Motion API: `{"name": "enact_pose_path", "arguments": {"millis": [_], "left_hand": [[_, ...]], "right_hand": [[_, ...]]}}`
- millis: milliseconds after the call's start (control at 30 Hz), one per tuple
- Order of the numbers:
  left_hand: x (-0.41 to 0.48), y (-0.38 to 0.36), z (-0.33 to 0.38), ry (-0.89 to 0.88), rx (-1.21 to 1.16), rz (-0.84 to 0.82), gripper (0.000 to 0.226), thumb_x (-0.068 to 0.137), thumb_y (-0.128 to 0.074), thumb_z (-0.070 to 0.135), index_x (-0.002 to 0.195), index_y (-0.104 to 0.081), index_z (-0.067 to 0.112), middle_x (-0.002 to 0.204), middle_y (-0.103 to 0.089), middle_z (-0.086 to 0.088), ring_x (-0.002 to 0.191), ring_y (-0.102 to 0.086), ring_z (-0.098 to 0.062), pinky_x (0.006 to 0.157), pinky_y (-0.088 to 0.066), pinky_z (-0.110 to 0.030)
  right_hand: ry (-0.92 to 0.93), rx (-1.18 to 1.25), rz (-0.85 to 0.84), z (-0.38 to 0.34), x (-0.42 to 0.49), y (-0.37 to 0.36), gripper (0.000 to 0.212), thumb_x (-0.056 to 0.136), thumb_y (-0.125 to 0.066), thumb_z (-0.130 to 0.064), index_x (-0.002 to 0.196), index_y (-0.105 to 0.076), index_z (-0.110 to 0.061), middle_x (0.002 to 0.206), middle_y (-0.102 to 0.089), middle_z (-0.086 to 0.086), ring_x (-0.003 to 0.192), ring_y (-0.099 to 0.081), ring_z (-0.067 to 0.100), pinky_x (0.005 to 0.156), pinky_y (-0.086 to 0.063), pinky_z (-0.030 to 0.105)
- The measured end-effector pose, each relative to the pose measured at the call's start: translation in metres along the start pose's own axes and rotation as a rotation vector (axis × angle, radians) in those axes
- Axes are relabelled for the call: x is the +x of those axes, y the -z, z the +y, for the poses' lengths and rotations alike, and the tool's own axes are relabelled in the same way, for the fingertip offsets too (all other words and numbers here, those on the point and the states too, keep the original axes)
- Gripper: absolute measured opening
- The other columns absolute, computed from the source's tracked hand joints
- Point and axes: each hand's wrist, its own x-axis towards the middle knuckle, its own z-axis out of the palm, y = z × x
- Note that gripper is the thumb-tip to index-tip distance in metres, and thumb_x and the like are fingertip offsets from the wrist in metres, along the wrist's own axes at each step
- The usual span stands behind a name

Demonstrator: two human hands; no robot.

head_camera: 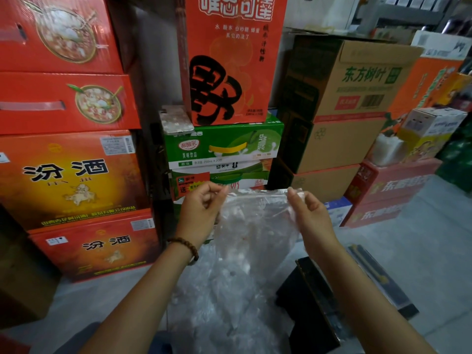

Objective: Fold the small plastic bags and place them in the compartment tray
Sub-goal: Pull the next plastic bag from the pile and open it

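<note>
Head view: a clear plastic bag [255, 221] hangs in the air before stacked drink cartons [224, 146]. The left hand [201, 203] and right hand [310, 208] each pinch a top corner. Its top edge runs level, left to right. The sheet hangs downward, its lower end lost against the heap of bags [224, 302]. For a clean fold, keep that edge taut and bring the corners together squarely.

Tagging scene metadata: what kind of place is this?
Probably a shop stockroom or small warehouse: stacked red liquor cartons, green milk-drink cases and brown cardboard cartons stand on the floor.
</note>
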Motion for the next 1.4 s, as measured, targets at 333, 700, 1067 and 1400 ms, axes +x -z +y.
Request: {"name": "enact_pose_path", "arguments": {"millis": [333, 700, 1067, 1400], "left_hand": [[-0.002, 0.003, 0.000, 0.239, -0.002, -0.228, 0.034, 0.076, -0.060, 0.051, 0.096, -0.068, 0.025, 0.098, -0.068, 0.011, 0.093, -0.062, -0.001, 0.080, -0.051, -0.020], [0.006, 0.013, -0.008, 0.121, 0.181, -0.013, 0.029, 0.085, -0.057, 0.049, 0.094, -0.066, 0.023, 0.097, -0.065, 0.015, 0.095, -0.057, 0.003, 0.080, -0.047, -0.022], [0.017, 0.007, -0.015, 0.091, 0.012, 0.177, 0.030, 0.093, -0.058, 0.026, 0.078, -0.060, 0.000, 0.057, -0.049, -0.001, 0.044, -0.043, 0.002, 0.046, -0.035, -0.008], [0.030, 0.045, -0.040, 0.111, 0.064, 0.406, 0.033, 0.095, -0.056, 0.031, 0.075, -0.059, 0.005, 0.063, -0.049, -0.002, 0.056, -0.044, 0.000, 0.054, -0.037, -0.012]], "right_hand": [[0.165, -0.075, -0.048, 0.001, -0.008, -0.007, 0.028, 0.093, -0.062, -0.023, 0.092, -0.060, 0.005, 0.066, -0.055, 0.008, 0.058, -0.050, 0.015, 0.048, -0.042, 0.019], [0.103, -0.154, -0.294, 0.005, -0.008, -0.006, 0.007, 0.085, -0.070, -0.013, 0.083, -0.068, -0.006, 0.076, -0.069, 0.008, 0.069, -0.066, 0.014, 0.066, -0.055, 0.023], [0.017, -0.265, -0.495, 0.013, -0.010, -0.014, 0.026, 0.083, -0.073, -0.011, 0.101, -0.061, 0.003, 0.089, -0.068, 0.017, 0.070, -0.067, 0.015, 0.057, -0.054, 0.023], [-0.009, -0.106, -0.443, -0.003, 0.001, 0.012, 0.002, 0.085, -0.065, -0.007, 0.086, -0.064, -0.007, 0.064, -0.067, -0.007, 0.059, -0.061, 0.001, 0.058, -0.045, 0.011]]}}
